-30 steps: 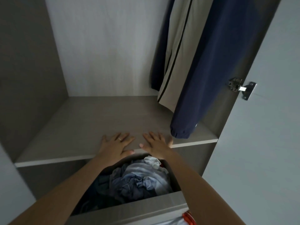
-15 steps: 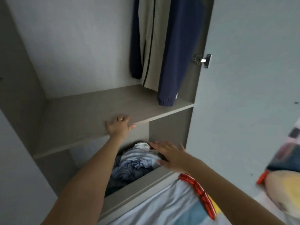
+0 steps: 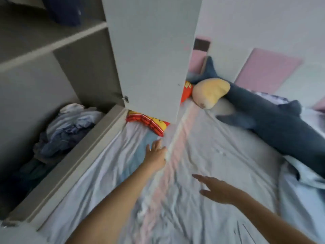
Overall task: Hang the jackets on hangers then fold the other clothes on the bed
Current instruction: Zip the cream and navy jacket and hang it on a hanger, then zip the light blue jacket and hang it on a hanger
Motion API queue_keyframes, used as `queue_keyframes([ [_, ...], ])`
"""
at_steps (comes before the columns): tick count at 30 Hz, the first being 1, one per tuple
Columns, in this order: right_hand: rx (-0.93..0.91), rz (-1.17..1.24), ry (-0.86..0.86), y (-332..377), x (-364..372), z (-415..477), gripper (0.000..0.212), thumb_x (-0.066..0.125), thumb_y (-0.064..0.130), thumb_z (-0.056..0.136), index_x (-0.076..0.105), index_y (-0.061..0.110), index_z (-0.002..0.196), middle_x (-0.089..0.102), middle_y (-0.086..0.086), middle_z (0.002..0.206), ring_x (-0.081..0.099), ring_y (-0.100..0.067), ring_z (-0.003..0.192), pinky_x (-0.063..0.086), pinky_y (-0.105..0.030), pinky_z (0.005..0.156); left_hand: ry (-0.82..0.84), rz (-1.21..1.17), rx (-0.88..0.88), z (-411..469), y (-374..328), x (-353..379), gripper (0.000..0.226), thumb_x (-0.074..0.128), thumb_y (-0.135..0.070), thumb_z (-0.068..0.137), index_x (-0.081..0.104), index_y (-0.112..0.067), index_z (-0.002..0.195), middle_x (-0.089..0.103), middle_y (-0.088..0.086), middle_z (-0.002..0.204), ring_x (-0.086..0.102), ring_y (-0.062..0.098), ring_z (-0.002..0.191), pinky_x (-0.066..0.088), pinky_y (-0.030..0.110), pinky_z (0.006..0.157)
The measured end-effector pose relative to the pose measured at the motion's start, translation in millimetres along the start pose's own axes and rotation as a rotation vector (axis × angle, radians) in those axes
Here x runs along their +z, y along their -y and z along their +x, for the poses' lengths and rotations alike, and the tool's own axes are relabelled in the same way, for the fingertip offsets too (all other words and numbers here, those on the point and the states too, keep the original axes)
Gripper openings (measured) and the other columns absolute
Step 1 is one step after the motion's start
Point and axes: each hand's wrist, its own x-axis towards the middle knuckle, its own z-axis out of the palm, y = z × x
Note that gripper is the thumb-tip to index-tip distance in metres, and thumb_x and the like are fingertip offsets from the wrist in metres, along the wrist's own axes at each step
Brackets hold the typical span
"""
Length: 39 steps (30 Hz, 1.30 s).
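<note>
- Both hands are empty. The left hand [image 3: 156, 153] is spread, fingers straight, low over the bed [image 3: 219, 152], but blur hides whether it touches. The right hand [image 3: 219, 191] hovers nearer the camera, fingers straight too.
- The clothes [image 3: 70, 125] lie in the wardrobe's lower compartment, left of the bed, behind a low front board [image 3: 70, 166]. A dark jacket [image 3: 63, 13] shows only as a lower end at the top left, above the shelf [image 3: 52, 44].
- Risk: the open door [image 3: 149, 59] hangs over the far corner of the bed. An arm or head swinging back to the wardrobe could knock it.
- Risk: the clothes are one tangled heap, so pulling a single piece would likely drag others over the board and onto the bed in a lump.
- Risk: the bed is creased, and the shark [image 3: 272, 118] and a red item [image 3: 149, 123] take up room on it, so folds may come out crooked.
- Heading: the heap points nowhere clear. Its long axis runs along the board, pale pieces at the far end and dark ones at the near end.
- The jacket's visible end hangs downward, so its long axis is probably vertical.
</note>
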Motion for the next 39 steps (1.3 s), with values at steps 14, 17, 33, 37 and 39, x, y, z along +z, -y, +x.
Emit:
queue_keyframes([
  [14, 1.002, 0.963, -0.132, -277, 374, -205, 0.055, 0.054, 0.009, 0.095, 0.029, 0.007, 0.144, 0.044, -0.019, 0.136, 0.049, -0.027, 0.116, 0.042, -0.027, 0.085, 0.792, -0.021, 0.365, -76, -269, 369, 0.116, 0.069, -0.06, 0.072, -0.009, -0.026, 0.151, -0.031, 0.007, 0.153, -0.026, 0.021, 0.142, 0.0, 0.059, 0.113],
  [17, 1.086, 0.919, -0.147, -311, 419, -225, 0.072, 0.064, 0.031, 0.09, 0.023, 0.013, 0.146, 0.034, -0.012, 0.144, 0.038, -0.029, 0.131, 0.03, -0.02, 0.091, 0.867, 0.096, 0.297, -95, -316, 418, 0.148, 0.074, -0.071, 0.054, -0.033, -0.018, 0.141, -0.044, 0.018, 0.143, -0.04, 0.03, 0.133, -0.005, 0.069, 0.105],
  [33, 1.48, 1.282, -0.861, -406, 468, -212, 0.016, 0.053, 0.04, 0.077, 0.055, 0.024, 0.077, 0.061, -0.001, 0.076, 0.061, -0.026, 0.079, 0.049, -0.034, 0.077, 0.699, 0.287, 0.027, -117, -364, 493, 0.173, 0.079, -0.075, 0.026, -0.051, -0.01, 0.121, -0.049, 0.029, 0.134, -0.047, 0.039, 0.125, -0.008, 0.073, 0.099],
  [37, 1.085, 0.883, -0.729, -339, 430, -235, 0.008, 0.058, 0.009, 0.084, 0.054, 0.002, 0.084, 0.049, -0.003, 0.102, 0.055, -0.014, 0.074, 0.033, -0.006, 0.053, 0.748, 0.296, 0.021, -117, -367, 479, 0.165, 0.082, -0.067, 0.04, -0.045, -0.01, 0.129, -0.047, 0.027, 0.137, -0.045, 0.037, 0.128, -0.007, 0.072, 0.101],
  [39, 0.881, 0.811, -0.758, -300, 408, -247, 0.011, 0.06, 0.003, 0.078, 0.052, -0.004, 0.078, 0.046, -0.002, 0.12, 0.052, -0.013, 0.081, 0.036, -0.012, 0.06, 0.707, 0.249, 0.015, -128, -367, 454, 0.146, 0.082, -0.05, 0.059, -0.03, -0.011, 0.143, -0.036, 0.023, 0.147, -0.033, 0.033, 0.137, -0.003, 0.069, 0.105],
])
